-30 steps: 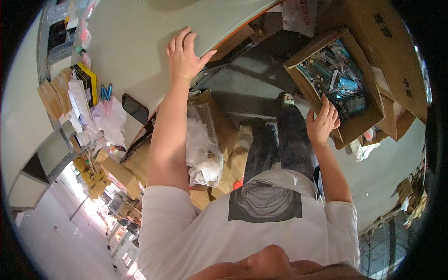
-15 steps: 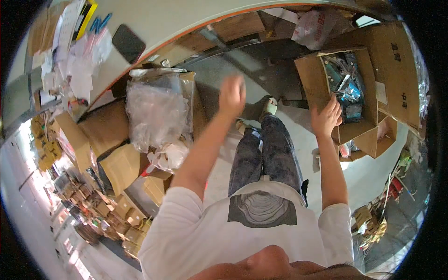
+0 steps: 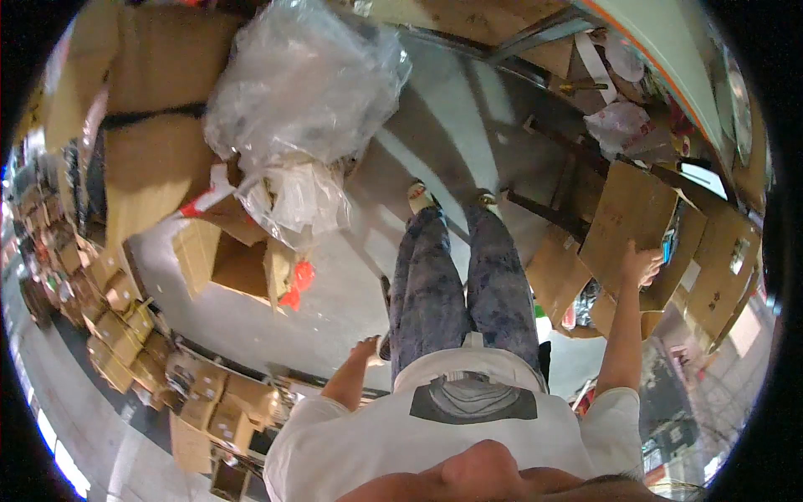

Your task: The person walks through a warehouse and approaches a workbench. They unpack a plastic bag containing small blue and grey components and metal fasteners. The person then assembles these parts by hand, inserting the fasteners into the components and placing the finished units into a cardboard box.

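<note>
My right hand [image 3: 642, 263] is closed over the near rim of an open cardboard box [image 3: 626, 219] on the right. Its fingertips reach inside, by blue packaged items [image 3: 669, 243] that the box wall mostly hides. My left hand [image 3: 365, 350] is low beside my left thigh, next to the dark, rounded edge of what looks like a seat [image 3: 385, 345]. Its fingers are small and partly hidden, so I cannot make out whether it grips that edge.
To the left, a large clear plastic bag [image 3: 301, 92] bulges above big cardboard boxes [image 3: 159, 167]. A small open box [image 3: 242, 263] with red plastic beside it sits on the floor. A pale table with an orange edge [image 3: 669, 63] runs at upper right. Stacked cartons [image 3: 125, 335] stand farther left.
My view has swung left, bringing the table to the right side. My left hand has dropped from in front of me to beside my thigh. My right hand stays at the box rim.
</note>
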Motion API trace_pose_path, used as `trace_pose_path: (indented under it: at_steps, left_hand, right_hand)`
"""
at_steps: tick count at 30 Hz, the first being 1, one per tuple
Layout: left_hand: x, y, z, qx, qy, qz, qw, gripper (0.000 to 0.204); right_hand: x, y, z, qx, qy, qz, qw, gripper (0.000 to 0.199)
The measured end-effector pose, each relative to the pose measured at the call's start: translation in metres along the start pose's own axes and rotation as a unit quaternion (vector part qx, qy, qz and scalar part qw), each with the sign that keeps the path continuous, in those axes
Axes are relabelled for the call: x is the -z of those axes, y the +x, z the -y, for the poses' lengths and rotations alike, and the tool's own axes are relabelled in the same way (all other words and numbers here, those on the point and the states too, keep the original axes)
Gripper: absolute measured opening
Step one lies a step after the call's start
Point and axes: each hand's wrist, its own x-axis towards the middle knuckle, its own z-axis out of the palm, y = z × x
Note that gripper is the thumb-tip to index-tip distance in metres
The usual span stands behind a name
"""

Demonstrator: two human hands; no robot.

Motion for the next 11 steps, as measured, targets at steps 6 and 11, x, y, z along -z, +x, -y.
trace_pose_path:
  at_steps: [6,11]
  left_hand:
    - [-0.117,0.093,-0.027,0.050,-0.217,-0.246,0.943,0.047]
    - [-0.084,0.070,-0.062,0.124,-0.187,-0.321,0.920,0.046]
  right_hand:
    - [-0.008,-0.003,-0.010,-0.098,-0.064,-0.034,0.993,0.094]
    - [-0.043,0.031,-0.046,-0.059,-0.028,-0.052,0.997,0.097]
